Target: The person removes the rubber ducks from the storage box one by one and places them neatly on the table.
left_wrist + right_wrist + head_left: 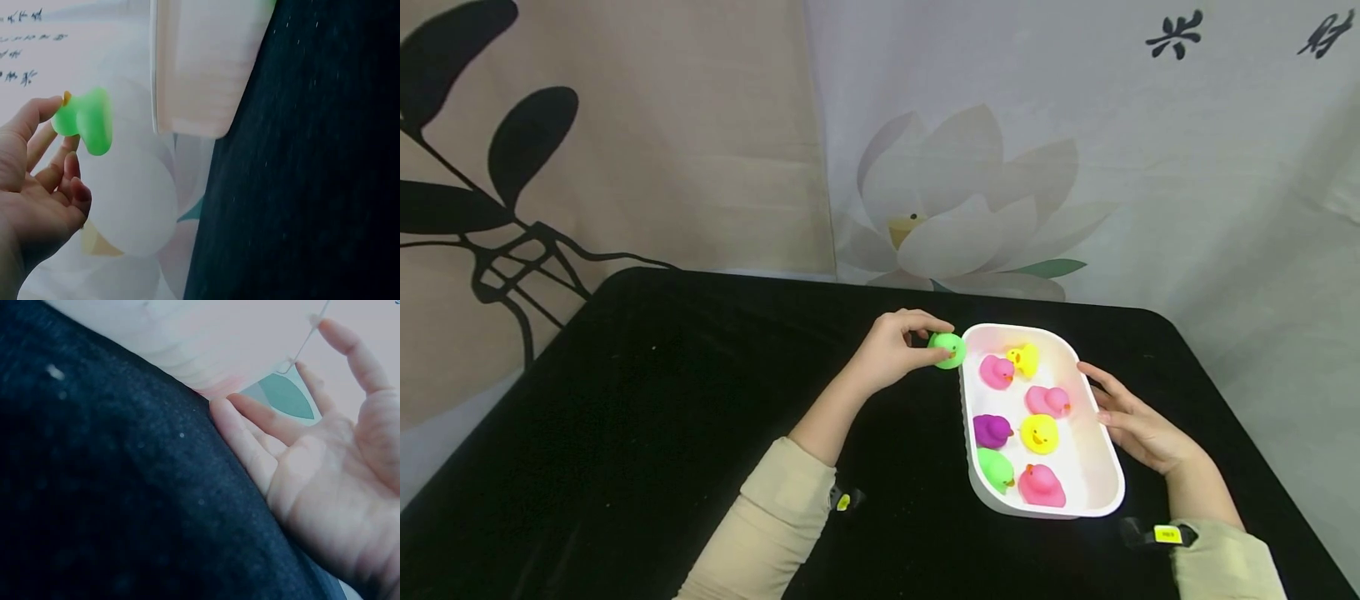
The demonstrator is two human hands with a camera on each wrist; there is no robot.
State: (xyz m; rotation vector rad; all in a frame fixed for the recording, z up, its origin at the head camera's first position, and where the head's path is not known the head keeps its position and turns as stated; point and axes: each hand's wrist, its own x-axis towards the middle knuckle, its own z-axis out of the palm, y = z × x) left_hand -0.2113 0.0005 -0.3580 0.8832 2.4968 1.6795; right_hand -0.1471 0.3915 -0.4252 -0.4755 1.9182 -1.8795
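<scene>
My left hand [893, 350] pinches a green rubber duck [948, 350] between thumb and fingers, just off the upper left rim of a white tray [1101, 475]. In the left wrist view the duck [95, 122] is held by its head end, with its body sticking out from the fingertips. Against the tray's right side rest the fingertips of my right hand [1150, 429], fingers mostly straight; the right wrist view shows them touching the outer wall. Inside the tray lie three pink ducks [1042, 486], two yellow ducks [1040, 434], a purple duck [992, 431] and another green duck [996, 469].
A black cloth [662, 433] covers the table under the tray. Behind it hangs a pale curtain [715, 125] printed with leaves and a lotus. Dark straps with yellow labels [1167, 534] sit at both wrists.
</scene>
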